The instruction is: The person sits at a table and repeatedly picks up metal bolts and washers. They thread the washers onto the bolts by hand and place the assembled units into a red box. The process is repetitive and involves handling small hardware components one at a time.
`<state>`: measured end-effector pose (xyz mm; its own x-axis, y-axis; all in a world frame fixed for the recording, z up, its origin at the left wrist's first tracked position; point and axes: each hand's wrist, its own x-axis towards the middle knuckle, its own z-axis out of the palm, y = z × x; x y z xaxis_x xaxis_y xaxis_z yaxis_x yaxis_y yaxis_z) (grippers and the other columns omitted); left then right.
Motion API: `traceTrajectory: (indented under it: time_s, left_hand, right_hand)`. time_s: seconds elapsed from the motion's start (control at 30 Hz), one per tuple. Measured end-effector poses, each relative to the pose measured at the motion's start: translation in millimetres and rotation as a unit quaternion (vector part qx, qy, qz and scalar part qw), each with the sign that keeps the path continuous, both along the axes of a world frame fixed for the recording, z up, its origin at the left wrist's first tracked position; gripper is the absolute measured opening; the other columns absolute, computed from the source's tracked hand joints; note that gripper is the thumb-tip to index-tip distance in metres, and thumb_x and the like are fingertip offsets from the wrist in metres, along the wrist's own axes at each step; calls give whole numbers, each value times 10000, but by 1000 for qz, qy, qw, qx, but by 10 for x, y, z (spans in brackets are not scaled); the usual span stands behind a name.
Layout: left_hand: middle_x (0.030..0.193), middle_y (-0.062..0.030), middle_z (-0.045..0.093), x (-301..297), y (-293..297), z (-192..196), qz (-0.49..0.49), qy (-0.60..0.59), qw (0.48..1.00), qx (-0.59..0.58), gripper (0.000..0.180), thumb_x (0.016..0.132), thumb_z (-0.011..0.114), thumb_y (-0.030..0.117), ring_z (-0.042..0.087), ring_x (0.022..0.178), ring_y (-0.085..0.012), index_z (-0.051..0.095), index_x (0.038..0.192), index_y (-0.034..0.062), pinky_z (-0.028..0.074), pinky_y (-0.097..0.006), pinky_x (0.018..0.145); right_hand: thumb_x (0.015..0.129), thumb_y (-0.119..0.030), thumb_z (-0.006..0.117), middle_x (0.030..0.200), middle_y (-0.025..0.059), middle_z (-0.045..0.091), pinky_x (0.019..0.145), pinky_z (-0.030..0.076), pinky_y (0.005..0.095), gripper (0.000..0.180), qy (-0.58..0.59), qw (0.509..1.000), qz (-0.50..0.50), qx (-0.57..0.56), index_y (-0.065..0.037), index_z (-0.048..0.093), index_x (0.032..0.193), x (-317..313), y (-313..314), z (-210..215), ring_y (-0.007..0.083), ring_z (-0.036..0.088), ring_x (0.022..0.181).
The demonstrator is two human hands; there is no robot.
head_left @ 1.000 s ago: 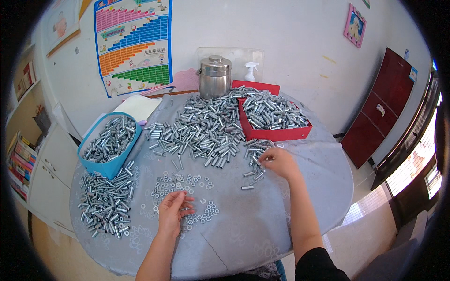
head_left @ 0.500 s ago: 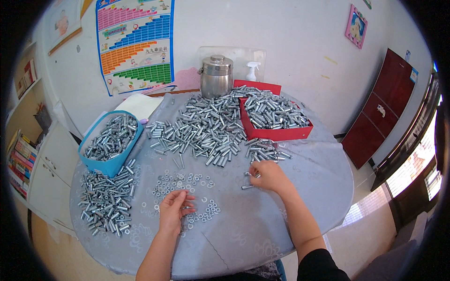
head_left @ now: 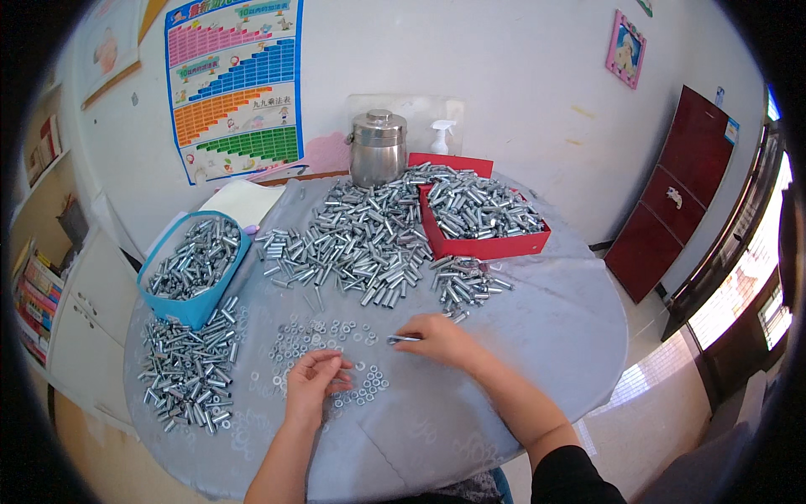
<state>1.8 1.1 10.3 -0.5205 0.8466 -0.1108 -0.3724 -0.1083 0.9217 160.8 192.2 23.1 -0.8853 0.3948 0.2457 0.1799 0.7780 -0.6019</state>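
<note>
The camera sits on the person's head. It looks down from near above the round grey cloth-covered table [head_left: 558, 336], toward the plain white wall [head_left: 525, 67].

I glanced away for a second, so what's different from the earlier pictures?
Your right hand moved left and toward you, away from the small pile, and now grips a metal tube. Your left hand stayed by the rings; the red box and blue box stayed put.

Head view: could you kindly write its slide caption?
Right hand holding a metal tube, left hand near small rings, with more tubes heaped by a red box and a blue bin.
</note>
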Motion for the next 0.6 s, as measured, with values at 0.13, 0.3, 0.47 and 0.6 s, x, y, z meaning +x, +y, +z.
traceTrajectory:
  time_s: [0.13,0.3,0.47,0.6]
  left_hand:
    - [890,-139,625,118,7,72,1,32,999,15,235,819,569,59,617,735,-169,556,1048,7,535,-304,611]
    - [852,-134,631,-17,-5,28,60,52,997,0,234,814,564,32,628,696,-183,575,1043,-17,540,-288,603]
    - [833,-124,629,30,7,-36,62,74,995,12,208,843,541,65,625,684,-181,578,1028,-23,538,-279,598]
    - [805,-106,620,-18,-6,16,58,-26,998,2,217,874,518,117,619,688,-176,567,1030,-26,541,-290,635]
  right_hand:
    - [743,-150,652,802,128,617,640,459,318,215,101,993,53,-33,-20,641,914,-378,-434,47,255,587,727]
    - [750,-141,633,793,127,596,649,449,321,223,152,981,50,-113,-23,634,938,-612,-654,-115,258,571,731]
    - [805,-164,577,768,134,561,643,435,321,201,164,966,55,-191,-45,624,960,-576,-651,-229,263,549,702]
    - [828,-80,548,775,77,549,648,409,266,185,209,958,-48,-190,-15,617,987,-544,-691,-230,163,518,724]
